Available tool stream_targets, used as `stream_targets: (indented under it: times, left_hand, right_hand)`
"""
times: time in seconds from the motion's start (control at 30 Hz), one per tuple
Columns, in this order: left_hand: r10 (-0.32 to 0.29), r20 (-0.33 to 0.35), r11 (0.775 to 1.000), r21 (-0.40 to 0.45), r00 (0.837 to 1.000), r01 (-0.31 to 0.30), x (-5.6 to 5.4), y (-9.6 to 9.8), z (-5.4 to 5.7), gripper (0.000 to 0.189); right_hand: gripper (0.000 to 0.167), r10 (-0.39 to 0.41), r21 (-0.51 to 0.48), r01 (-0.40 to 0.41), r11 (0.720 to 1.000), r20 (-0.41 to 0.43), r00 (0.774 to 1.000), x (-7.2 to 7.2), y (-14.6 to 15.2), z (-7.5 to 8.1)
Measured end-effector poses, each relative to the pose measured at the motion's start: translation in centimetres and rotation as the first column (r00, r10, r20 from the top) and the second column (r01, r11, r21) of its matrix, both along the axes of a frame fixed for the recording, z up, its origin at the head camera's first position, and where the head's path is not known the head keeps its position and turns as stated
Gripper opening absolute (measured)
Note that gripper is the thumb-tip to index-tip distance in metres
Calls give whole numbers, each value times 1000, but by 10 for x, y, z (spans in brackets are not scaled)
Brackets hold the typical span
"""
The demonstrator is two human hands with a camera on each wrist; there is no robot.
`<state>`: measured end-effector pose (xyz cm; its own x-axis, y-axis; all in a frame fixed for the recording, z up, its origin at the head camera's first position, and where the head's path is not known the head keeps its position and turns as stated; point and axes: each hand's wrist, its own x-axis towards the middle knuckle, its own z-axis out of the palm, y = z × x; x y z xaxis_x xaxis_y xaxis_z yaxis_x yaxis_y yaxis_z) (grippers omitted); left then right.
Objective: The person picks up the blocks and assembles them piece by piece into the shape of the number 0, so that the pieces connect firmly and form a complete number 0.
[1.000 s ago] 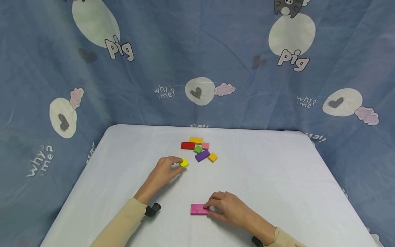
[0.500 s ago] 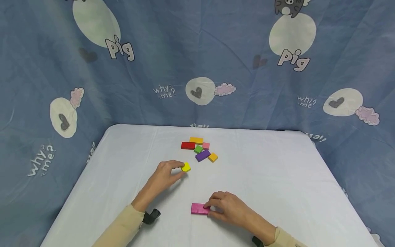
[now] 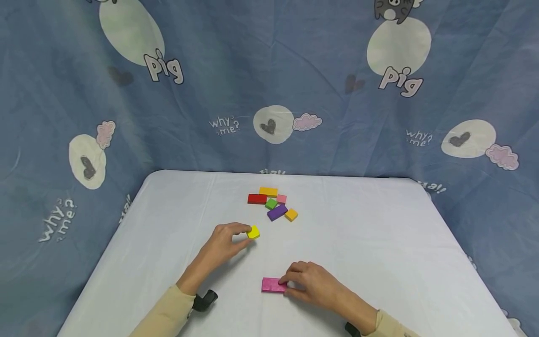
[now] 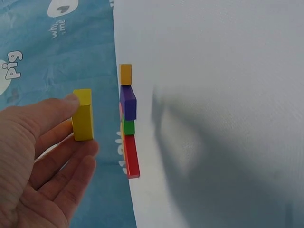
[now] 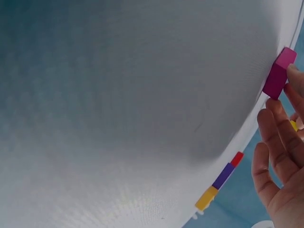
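One yellow block (image 3: pixel 254 232) in the air, pinched by the left hand (image 3: pixel 226 240), one pink block (image 3: pixel 271 285) on the white counter (image 3: pixel 387 243), held by the right hand (image 3: pixel 310 284), six blocks (image 3: pixel 271 204) farther back, blue cloth (image 3: pixel 236 70) saying "pig" and "why me?"

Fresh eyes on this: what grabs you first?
Probably the bright yellow block, pinched by the left hand left of centre over the white table. Next, the magenta block gripped at one end by the right hand, nearer the wearer. Beyond both, a small group of coloured blocks lies toward the table's far edge, in front of a blue cloth printed with "pig".
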<state>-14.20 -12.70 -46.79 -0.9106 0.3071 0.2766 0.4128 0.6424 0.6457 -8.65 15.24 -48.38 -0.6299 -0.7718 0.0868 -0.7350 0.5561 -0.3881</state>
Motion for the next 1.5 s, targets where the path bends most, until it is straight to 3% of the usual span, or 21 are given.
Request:
stream_targets:
  times: [0.3,0.57,0.8,1.2,1.5]
  left_hand:
    - [-30,-27,999,-12,999,30,6,0,-2,33]
    - [-39,23,998,-42,999,40,14,2,-6,33]
    - [-106,24,994,-37,994,107,19,2,-11,29]
    - [-165,118,978,-106,979,178,27,0,-15,29]
    - [-238,108,961,-120,965,250,33,0,-19,25]
  right_hand:
    - [20,-1,-4,1,1000,-19,1000,1,0,0]
    - [20,-5,3,5,1000,-29,1000,1,0,-1]
    - [21,-10,2,10,1000,-35,999,1,0,-2]
    - [22,-14,14,14,1000,-9,1000,0,0,-1]
    - [22,-16,18,16,1000,-9,1000,2,0,1]
